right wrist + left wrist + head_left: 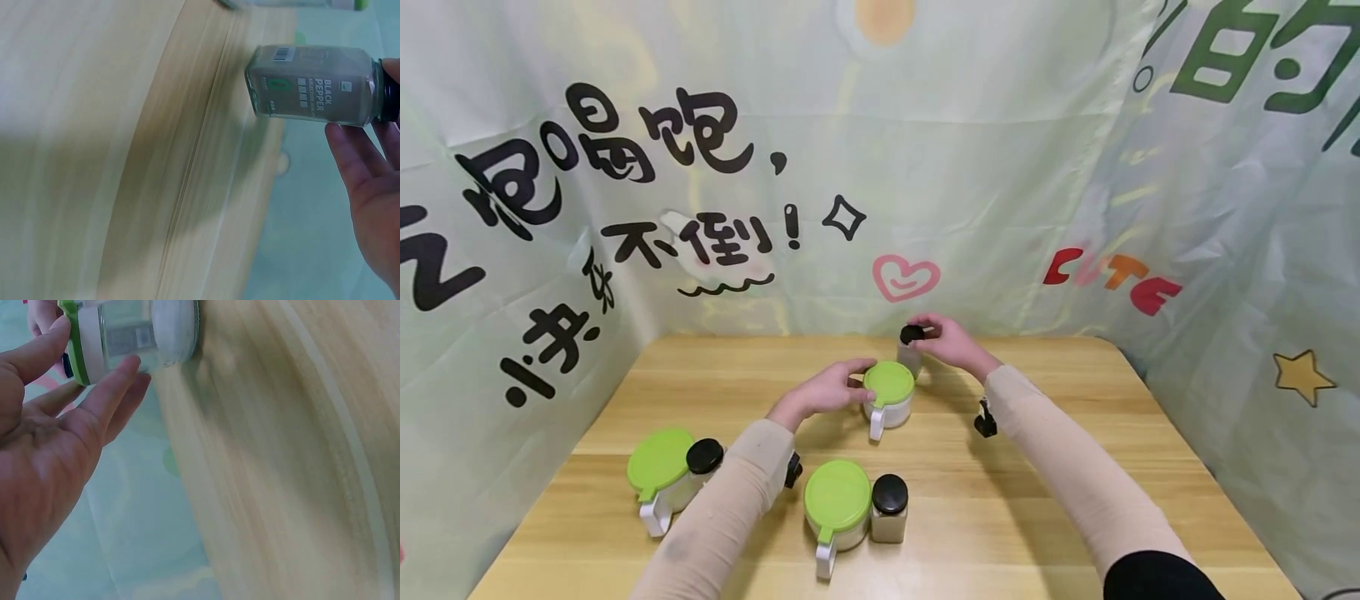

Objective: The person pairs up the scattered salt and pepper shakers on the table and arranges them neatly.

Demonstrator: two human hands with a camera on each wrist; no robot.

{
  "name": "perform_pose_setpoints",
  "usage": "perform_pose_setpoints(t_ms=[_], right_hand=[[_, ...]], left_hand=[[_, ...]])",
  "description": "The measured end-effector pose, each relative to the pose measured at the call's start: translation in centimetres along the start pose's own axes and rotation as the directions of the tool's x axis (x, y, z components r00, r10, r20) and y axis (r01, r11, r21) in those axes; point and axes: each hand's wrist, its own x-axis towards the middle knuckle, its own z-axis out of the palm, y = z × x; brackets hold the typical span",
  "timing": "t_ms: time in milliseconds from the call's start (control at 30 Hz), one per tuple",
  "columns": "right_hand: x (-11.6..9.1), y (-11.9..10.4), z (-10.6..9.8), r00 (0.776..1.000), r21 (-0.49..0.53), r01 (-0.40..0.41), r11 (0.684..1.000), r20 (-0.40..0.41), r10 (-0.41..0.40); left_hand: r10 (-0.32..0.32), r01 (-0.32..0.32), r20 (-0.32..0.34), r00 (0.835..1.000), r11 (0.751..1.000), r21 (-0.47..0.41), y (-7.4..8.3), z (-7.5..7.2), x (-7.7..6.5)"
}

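Toward the back of the table, my left hand (831, 387) holds a glass seasoning jar (889, 406) with a green lid and white handle. In the left wrist view, the thumb touches the jar's lid (76, 344) and the fingers lie along the glass. Just behind and right of this jar, my right hand (951, 340) grips a pepper bottle (910, 354) by its black cap. In the right wrist view, the bottle (312, 84) is labelled "BLACK PEPPER" and holds greyish powder; the cap (390, 90) sits between thumb and fingers.
Nearer the front stand another green-lidded jar (837, 504) and a black-capped bottle (890, 510), side by side. At left are a third green-lidded jar (662, 467) and black-capped bottle (705, 457), partly hidden by the left sleeve. A printed cloth (820, 167) hangs around the wooden table (1000, 517).
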Motion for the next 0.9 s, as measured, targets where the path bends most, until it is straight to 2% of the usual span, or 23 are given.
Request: perform_pose_setpoints(t_ms=[167,533,700,900], right_hand=[[-1.6,1.1,-1.7,1.0,-0.007,-0.007,1.0,0.008,0.007],[-6.0,1.8,-3.8,0.999,-0.041,-0.036,0.999,0.024,0.037],[-7.8,2.2,-4.3,0.999,-0.041,0.013,0.999,0.034,-0.012],[-9.9,2.2,-5.4,0.995,-0.051,0.068,0.996,0.077,-0.064]], left_hand=[[0.034,-0.035,0.012,0.999,0.996,0.077,0.1,0.4,0.8],[0.003,-0.01,0.044,0.999,0.986,0.165,1.7,1.9,1.7],[-0.008,-0.011,0.082,0.997,0.974,0.226,2.4,2.5,2.3],[0.019,-0.061,0.148,0.989,0.958,0.281,3.4,3.2,3.1]])
